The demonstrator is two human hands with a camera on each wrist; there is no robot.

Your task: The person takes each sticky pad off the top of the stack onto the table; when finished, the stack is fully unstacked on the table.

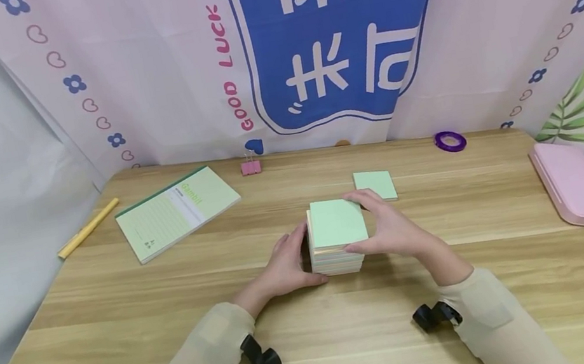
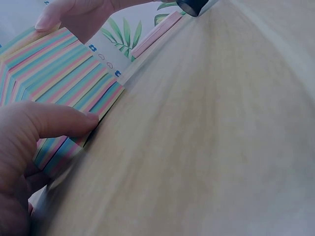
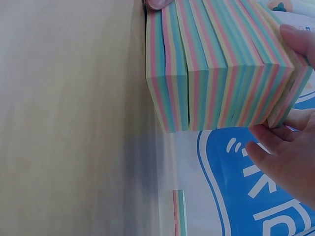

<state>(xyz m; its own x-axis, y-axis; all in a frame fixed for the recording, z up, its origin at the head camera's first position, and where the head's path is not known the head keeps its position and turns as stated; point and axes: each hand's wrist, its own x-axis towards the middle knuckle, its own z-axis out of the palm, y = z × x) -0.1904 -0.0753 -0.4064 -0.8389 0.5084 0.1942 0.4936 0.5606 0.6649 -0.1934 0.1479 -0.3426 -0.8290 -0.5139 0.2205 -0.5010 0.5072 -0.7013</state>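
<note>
A stack of pastel sticky-note pads (image 1: pixel 338 238) with a green top sheet stands at the middle of the wooden table (image 1: pixel 117 314). My left hand (image 1: pixel 295 260) grips its left side, and the thumb (image 2: pixel 54 120) presses the striped edges of the stack (image 2: pixel 64 78). My right hand (image 1: pixel 371 223) holds the right side, its fingers curled over the top far corner. In the right wrist view the stack (image 3: pixel 221 64) looks uneven, its pads slightly offset, with my right hand's fingers (image 3: pixel 288 162) at the top end. A single green pad (image 1: pixel 375 185) lies just behind the stack.
A green notebook (image 1: pixel 177 211) and a yellow pen (image 1: pixel 88 228) lie at the back left. A pink binder clip (image 1: pixel 251 166) and a purple tape ring (image 1: pixel 450 141) sit near the backdrop. A pink case (image 1: pixel 576 183) lies at the right edge.
</note>
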